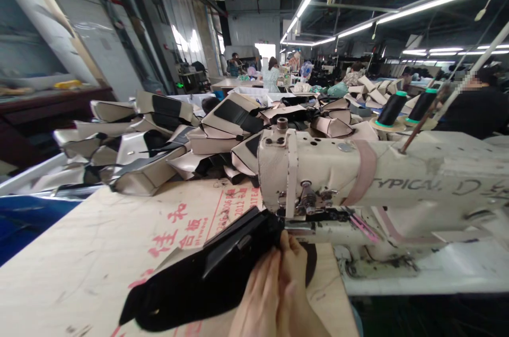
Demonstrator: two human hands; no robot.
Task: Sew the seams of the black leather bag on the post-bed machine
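Note:
A black leather bag piece [199, 273] with a long rounded flap and a small slot near its end lies slanted over the plywood table [87, 252]. Its far end sits under the presser foot area of a cream sewing machine [318, 167]; the needle is hidden. My left hand [256, 292] has its fingers close together on the near edge of the piece, gripping it. Right beside it, my right hand [294, 278] is closed with bent fingers on the edge closest to the machine head. The two hands touch each other.
Behind the table rises a heap of beige and black bag pieces [151, 167]. Black thread cones [392, 110] stand behind the machine. Pink-handled tweezers [363, 225] rest on the machine. A blue sheet [32, 220] hangs at left. A person in black [477, 101] sits at right.

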